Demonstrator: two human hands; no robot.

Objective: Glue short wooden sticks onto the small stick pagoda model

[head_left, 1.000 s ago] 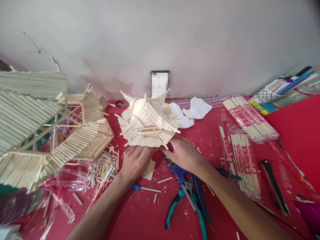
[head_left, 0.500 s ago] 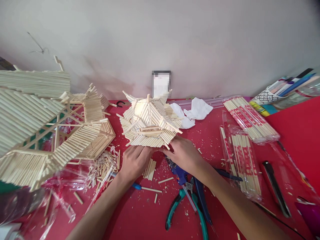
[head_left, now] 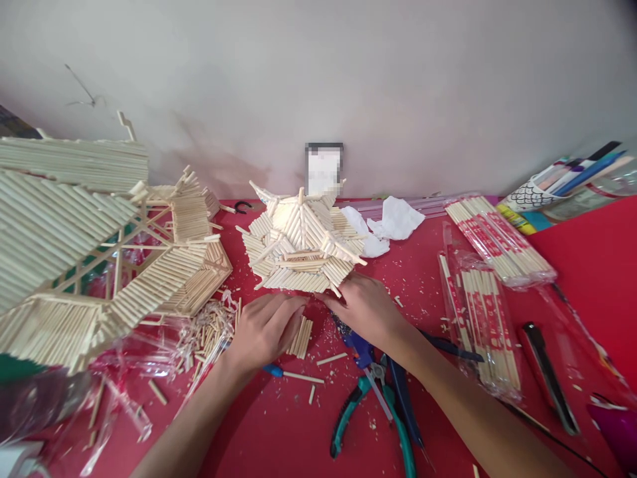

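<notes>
A small pagoda-like model roof (head_left: 303, 232) built of round wooden sticks, with upturned corners, stands in the middle of the red table. My right hand (head_left: 371, 307) is at its front right edge, fingers curled beneath the eave; the fingertips are hidden. My left hand (head_left: 266, 328) is just in front of the model, slightly apart from it, with bent fingers and the thumb toward the right. Nothing shows in it. Beside this hand lies a row of short cut sticks (head_left: 300, 338). A blue-ended tool (head_left: 273, 370) and loose stick pieces (head_left: 332, 358) lie nearer me.
A larger stick-built structure (head_left: 60, 232) fills the left, with a pile of offcuts (head_left: 212, 332) before it. Teal-handled pliers (head_left: 348, 418) and a blue cutter (head_left: 359, 348) lie in front. Wrapped chopstick packs (head_left: 497, 239), a dark-handled knife (head_left: 547, 372) and crumpled tissue (head_left: 401, 219) are rightward.
My left hand has drawn slightly away from the model's front edge, down and left. My right hand stays at the eave. The view has shifted a little.
</notes>
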